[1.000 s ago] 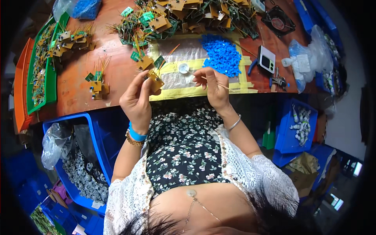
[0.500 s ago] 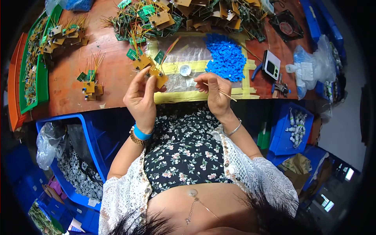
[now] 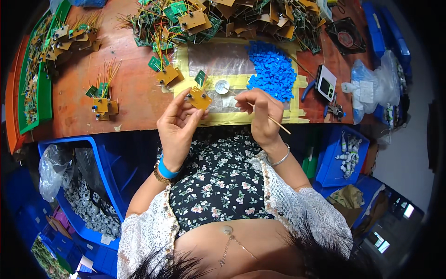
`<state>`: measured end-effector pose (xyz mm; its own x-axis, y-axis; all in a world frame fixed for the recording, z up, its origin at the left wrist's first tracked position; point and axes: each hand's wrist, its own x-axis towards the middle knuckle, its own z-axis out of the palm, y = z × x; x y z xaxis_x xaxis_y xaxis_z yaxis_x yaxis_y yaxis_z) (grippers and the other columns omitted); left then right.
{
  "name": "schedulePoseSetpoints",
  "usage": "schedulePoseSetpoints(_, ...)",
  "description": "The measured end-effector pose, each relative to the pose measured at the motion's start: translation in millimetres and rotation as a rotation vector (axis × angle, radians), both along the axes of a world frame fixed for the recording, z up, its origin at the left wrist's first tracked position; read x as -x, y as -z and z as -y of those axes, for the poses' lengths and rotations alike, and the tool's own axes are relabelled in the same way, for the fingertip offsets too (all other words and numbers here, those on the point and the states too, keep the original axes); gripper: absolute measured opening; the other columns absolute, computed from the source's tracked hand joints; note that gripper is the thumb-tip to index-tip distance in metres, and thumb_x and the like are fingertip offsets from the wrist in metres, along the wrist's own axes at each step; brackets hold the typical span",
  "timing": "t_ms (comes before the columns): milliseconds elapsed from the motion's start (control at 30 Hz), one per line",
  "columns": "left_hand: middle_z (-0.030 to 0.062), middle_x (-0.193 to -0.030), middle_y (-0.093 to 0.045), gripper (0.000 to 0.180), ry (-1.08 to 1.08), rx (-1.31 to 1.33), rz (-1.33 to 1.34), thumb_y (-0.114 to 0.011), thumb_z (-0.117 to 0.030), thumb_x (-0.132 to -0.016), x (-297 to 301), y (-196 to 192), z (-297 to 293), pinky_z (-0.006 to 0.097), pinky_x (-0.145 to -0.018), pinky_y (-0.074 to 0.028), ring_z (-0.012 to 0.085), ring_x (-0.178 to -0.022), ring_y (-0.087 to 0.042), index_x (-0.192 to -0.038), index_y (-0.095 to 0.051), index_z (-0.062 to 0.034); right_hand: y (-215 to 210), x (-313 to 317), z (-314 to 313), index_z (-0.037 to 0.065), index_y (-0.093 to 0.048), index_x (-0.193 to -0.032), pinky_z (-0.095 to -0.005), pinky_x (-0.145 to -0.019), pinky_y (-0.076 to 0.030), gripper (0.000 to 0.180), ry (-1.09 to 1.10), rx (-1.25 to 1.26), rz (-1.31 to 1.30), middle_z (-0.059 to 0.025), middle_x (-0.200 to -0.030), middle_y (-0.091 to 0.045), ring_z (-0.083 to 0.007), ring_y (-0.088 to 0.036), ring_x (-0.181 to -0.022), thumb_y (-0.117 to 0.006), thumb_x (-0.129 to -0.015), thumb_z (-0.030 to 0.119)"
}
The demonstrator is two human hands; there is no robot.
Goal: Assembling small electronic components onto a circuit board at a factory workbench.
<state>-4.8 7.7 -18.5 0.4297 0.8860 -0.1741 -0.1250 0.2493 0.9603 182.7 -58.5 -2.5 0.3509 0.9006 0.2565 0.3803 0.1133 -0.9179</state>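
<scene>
Matt tan circuit board (image 3: 200,98), thin wooden stick (image 3: 274,122), glossy clear film (image 3: 220,60) – yellow tape edged, worn reddish wooden table (image 3: 134,100)

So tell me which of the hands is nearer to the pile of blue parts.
Right. The right hand, holding a thin stick, sits just below the blue pile. The left hand is farther left, holding a small circuit board.

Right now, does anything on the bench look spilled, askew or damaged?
Nothing stands out. The left hand holds a small yellow circuit board, the right hand a thin stick. The blue parts lie in a loose heap on the taped mat, and the piled boards behind are a jumble.
</scene>
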Motion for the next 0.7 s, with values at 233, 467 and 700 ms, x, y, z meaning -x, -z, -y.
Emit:
schedulePoseSetpoints(233, 0.0118, -0.101, -0.061, 0.048, 0.047, 0.221, 0.161, -0.056, 0.009, -0.091, -8.7, -9.4, 4.0, 0.031, -0.085, -0.058, 0.0211, -0.092, -0.068, -0.137, -0.041, 0.0091, -3.8, 18.9, 5.4, -0.004, -0.066, -0.088, -0.0249, -0.059, -0.044, 0.068, -0.158, -0.052, -0.186, -0.0094, -0.077, -0.064, -0.013, -0.056, -0.063, -0.031, -0.102, 0.053)
schedulePoseSetpoints(467, 0.0136, -0.102, -0.063, 0.049, 0.062, 0.245, 0.217, -0.058, 0.008, -0.091, -8.8, -13.5, 6.8, 0.03, -0.085, -0.058, 0.0194, -0.093, -0.067, -0.137, -0.041, 0.0081, 4.0, 22.7, 2.3, -0.003, -0.066, -0.09, -0.0255, -0.059, -0.045, 0.065, -0.171, -0.032, -0.21, -0.0091, -0.08, -0.064, -0.0131, -0.057, -0.066, -0.034, -0.102, 0.052)
schedulePoseSetpoints(700, 0.0122, -0.101, -0.063, 0.048, 0.066, 0.237, 0.22, -0.058, 0.008, -0.09, -7.4, -7.4, 6.3, 0.029, -0.084, -0.058, 0.0177, -0.09, -0.067, -0.136, -0.043, 0.0069, 2.1, 20.2, 1.6, -0.002, -0.067, -0.091, -0.0287, -0.066, -0.051, 0.038, -0.218, -0.106, 0.021, -0.0104, -0.083, -0.067, -0.019, -0.063, -0.072, -0.053, -0.1, 0.032)
